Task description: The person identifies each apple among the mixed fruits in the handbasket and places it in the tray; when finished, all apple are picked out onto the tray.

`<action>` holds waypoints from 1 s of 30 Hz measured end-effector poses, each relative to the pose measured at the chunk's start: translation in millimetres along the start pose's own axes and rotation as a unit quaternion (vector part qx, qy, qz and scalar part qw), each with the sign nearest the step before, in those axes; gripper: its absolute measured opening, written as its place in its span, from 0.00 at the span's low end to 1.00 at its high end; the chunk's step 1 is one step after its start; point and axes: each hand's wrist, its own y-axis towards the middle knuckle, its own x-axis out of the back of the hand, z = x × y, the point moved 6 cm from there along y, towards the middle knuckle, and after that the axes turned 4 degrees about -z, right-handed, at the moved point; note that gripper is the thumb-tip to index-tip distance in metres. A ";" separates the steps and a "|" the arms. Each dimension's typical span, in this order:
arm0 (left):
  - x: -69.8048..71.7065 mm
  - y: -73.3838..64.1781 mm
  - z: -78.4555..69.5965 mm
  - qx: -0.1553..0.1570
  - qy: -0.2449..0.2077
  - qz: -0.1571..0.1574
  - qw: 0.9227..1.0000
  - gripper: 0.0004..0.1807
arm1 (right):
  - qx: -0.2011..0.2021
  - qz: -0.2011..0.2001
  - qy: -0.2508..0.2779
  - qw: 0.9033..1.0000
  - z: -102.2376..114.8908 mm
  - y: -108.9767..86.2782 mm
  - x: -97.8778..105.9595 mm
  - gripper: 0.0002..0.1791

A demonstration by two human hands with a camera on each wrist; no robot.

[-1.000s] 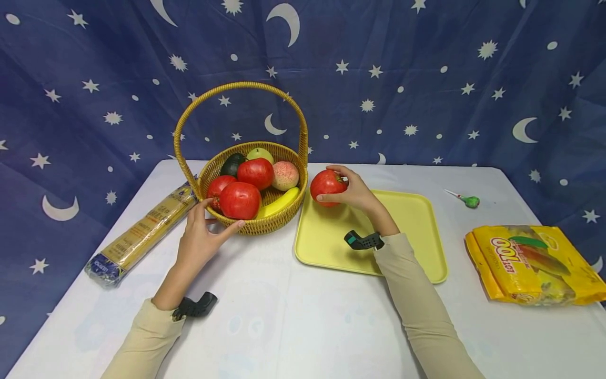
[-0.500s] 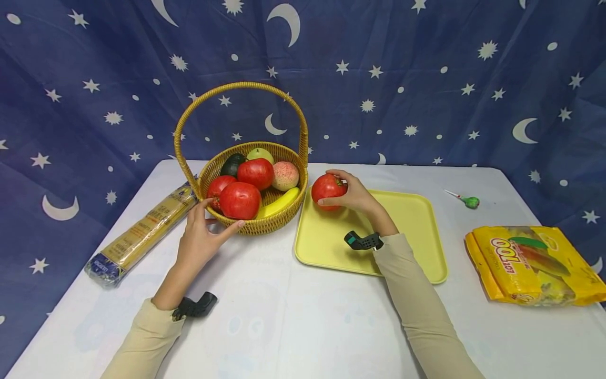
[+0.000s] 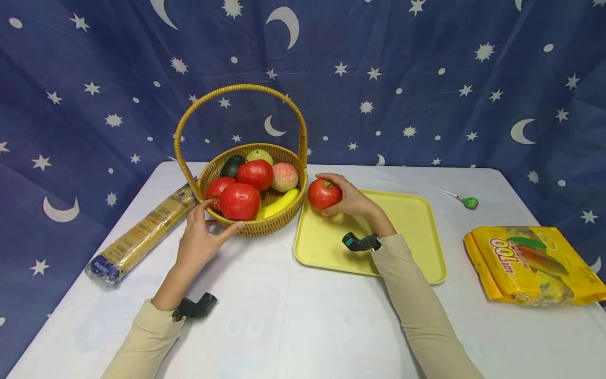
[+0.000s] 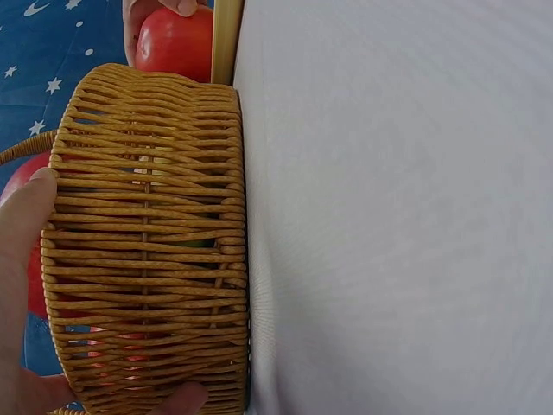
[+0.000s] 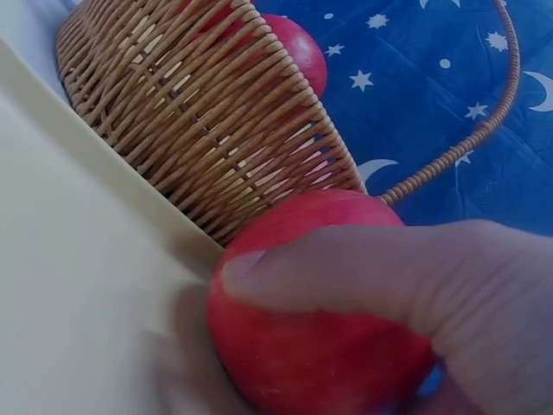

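My right hand (image 3: 352, 199) grips a red pomegranate (image 3: 324, 195), thumb on its near side and fingers over the far side. The fruit is at the back left corner of the yellow tray (image 3: 402, 237), close to the wicker basket (image 3: 270, 226). In the right wrist view, the thumb presses across the pomegranate (image 5: 311, 346) beside the basket wall (image 5: 207, 121). My left hand (image 3: 199, 237) holds the basket at its front left, thumb at the rim (image 4: 54, 186) and a fingertip low on the woven wall. Several red fruits (image 3: 240, 201), a banana (image 3: 279, 204) and a peach (image 3: 285, 177) lie inside.
A pack of spaghetti (image 3: 144, 237) lies left of the basket. Right of the tray are a green lollipop (image 3: 470, 202) and a yellow snack bag (image 3: 535, 266). The basket's tall handle (image 3: 241, 87) arches up before a blue star-patterned curtain (image 3: 426, 79).
My right hand has moved slightly down and left with the pomegranate, whose crown has turned from facing right to facing up. The left hand has stayed on the basket.
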 end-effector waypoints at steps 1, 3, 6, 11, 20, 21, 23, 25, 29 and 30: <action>0.0 0.0 0.0 0.001 0.000 0.000 1.000 0.53 | -0.004 0.002 -0.001 1.000 0.0 -0.4 -0.6 0.49; -0.1 -0.3 -0.1 0.001 0.000 0.001 1.000 0.52 | -0.012 0.004 -0.002 1.000 -0.6 -0.4 -1.5 0.49; -0.1 -0.5 -0.3 0.001 0.000 0.001 1.000 0.52 | -0.014 0.003 -0.004 1.000 -0.7 0.1 -2.0 0.48; -0.1 -0.5 -0.2 0.000 0.001 0.000 1.000 0.53 | -0.015 -0.006 0.001 1.000 -0.9 0.3 -1.0 0.48; -0.4 -1.2 -0.2 0.002 0.001 0.002 1.000 0.52 | -0.045 -0.053 0.014 0.997 -9.4 1.3 4.7 0.49; -0.4 -1.4 -0.2 0.003 0.002 0.003 1.000 0.52 | -0.046 -0.055 0.013 0.997 -9.7 1.1 4.5 0.49; -0.5 -1.5 -0.1 0.005 0.002 0.004 1.000 0.52 | -0.048 -0.059 0.012 0.997 -9.9 0.9 4.0 0.49; -0.5 -1.5 -0.1 0.005 0.003 0.005 1.000 0.52 | -0.051 -0.064 0.013 0.997 -9.8 1.1 3.5 0.49; 0.0 -1.8 -0.3 0.003 0.004 0.003 1.000 0.52 | -0.053 -0.077 0.005 0.996 -9.2 2.2 1.8 0.49; 0.3 -2.1 -0.4 0.002 0.004 0.003 1.000 0.52 | -0.053 -0.079 0.004 0.995 -9.1 2.7 1.1 0.49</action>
